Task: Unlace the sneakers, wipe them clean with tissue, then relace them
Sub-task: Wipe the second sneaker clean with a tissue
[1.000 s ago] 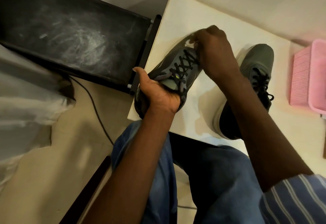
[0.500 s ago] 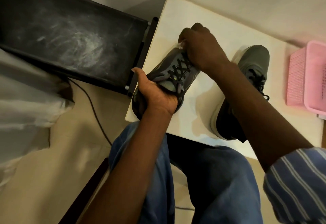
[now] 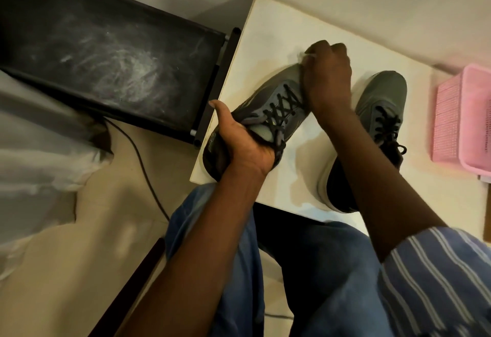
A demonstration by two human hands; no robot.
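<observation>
Lying tilted, grey laced sneaker [image 3: 276, 103]

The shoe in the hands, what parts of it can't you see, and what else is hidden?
Head view only:
- Held sneaker: toe tip hidden by right hand; heel by left hand.
- Tissue: only a white, blurred scrap shows beside the fingers.
- Second sneaker: right forearm covers its heel side.
- Pink basket: cut off by right edge.

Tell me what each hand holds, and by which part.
Left hand grips the left sneaker at its heel collar. Right hand pinches a white tissue against that sneaker's toe.
</observation>
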